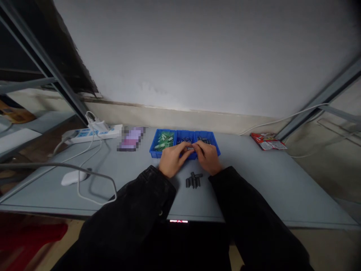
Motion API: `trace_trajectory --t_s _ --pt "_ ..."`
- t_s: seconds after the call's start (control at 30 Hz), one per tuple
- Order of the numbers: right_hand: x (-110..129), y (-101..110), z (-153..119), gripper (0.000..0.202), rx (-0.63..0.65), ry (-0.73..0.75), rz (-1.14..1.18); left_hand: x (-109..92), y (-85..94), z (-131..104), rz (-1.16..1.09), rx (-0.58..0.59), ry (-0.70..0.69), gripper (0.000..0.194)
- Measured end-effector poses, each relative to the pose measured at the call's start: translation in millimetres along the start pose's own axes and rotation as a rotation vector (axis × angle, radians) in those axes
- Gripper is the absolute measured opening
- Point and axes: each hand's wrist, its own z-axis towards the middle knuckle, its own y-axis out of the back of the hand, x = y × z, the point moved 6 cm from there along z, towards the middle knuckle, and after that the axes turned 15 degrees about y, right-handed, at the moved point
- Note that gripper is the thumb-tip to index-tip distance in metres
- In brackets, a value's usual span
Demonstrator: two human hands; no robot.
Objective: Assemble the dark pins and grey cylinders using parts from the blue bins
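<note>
Both hands meet over the front of a blue three-part tray [156,154]. My left hand [172,158] and my right hand [208,156] pinch a small greyish piece [190,148] between their fingertips; its details are too small to tell. Green and whitish pieces [165,140] fill the tray's left compartment. Small shiny metal pieces [184,140] lie in the middle one, partly hidden by my fingers. Dark pieces [204,140] are in the right one. On the table between my forearms lies a small pile of dark grey cylinders [194,180].
On the grey table [126,165] at left are a power strip [84,134] with white cables, a white mouse-like object [73,177] and a blurred purple item [131,139]. A red packet [267,141] lies at the back right. Metal posts flank the table.
</note>
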Motion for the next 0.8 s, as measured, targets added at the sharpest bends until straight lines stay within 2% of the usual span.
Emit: trace_trajectory --t_s 0.3,0.5,0.8 --pt "-1.4 -2.3 -1.4 0.031 -0.024 -0.027 0.083 -2.2 6.1 4.3 -0.101 -0.041 0.017 0.021" --pt "-4.1 -5.4 -3.0 0.031 0.004 -0.056 0.109 -3.0 4.2 4.6 -0.11 -0.017 -0.046 0.025" --pt "-1.4 -4.5 -2.7 0.032 0.011 -0.059 0.082 0.8 -0.1 4.3 -0.109 0.016 -0.053 0.033"
